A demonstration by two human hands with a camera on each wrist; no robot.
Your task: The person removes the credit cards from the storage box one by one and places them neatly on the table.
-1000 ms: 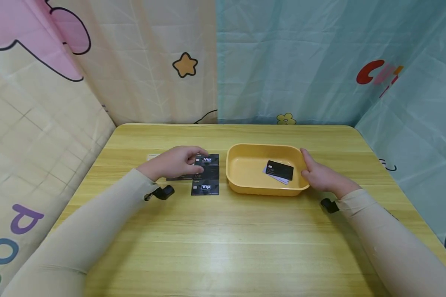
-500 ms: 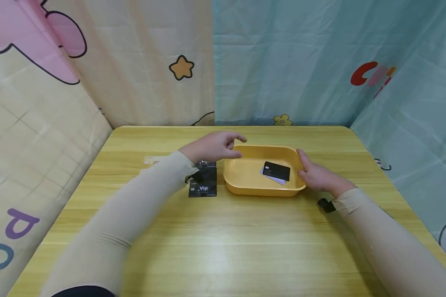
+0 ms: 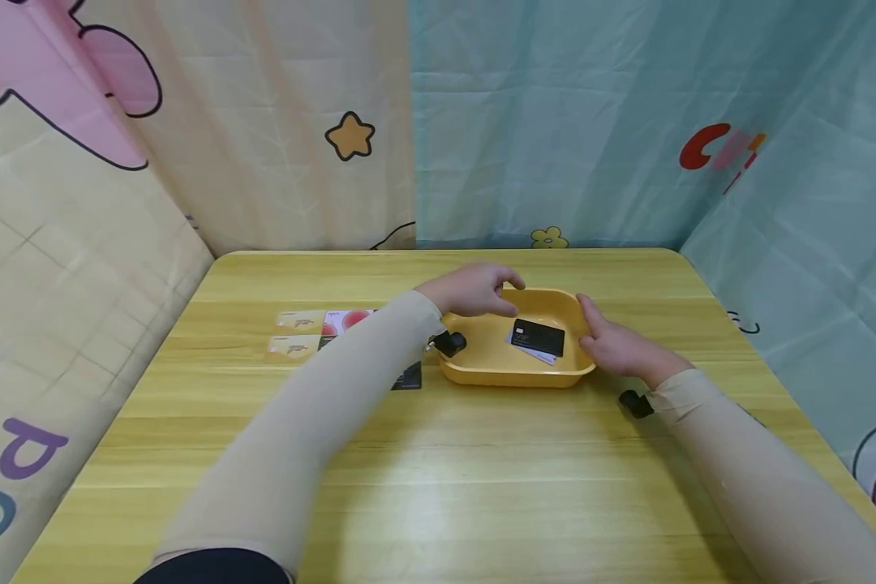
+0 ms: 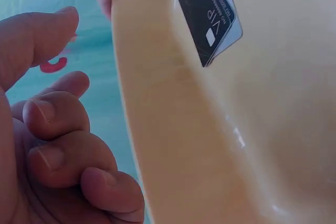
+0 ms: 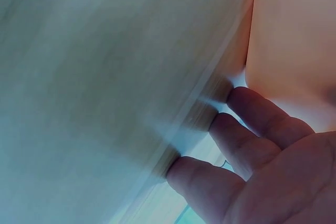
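Observation:
In the head view my left hand (image 3: 478,289) hovers over the left end of a yellow plastic tray (image 3: 482,377). Its thumb and index finger are spread apart and the other fingers curl loosely, with nothing between them in the left wrist view. Inside the tray lies a black VIP card (image 3: 538,337) on top of a pale card (image 3: 533,353). My right hand (image 3: 624,349) grips the tray's right end, thumb at the rim; in the right wrist view several fingertips (image 5: 181,169) touch the tabletop beside it.
Left of the tray, several cards lie in rows on the wooden table (image 3: 423,487): yellowish cards (image 3: 295,346), a pink one (image 3: 345,319) and a black one (image 3: 411,379). My left forearm hides part of them. Printed curtains (image 3: 540,122) stand behind the table.
My left hand has moved right, from the black cards to above the tray. My right hand stays at the tray's right end. The view has shifted slightly.

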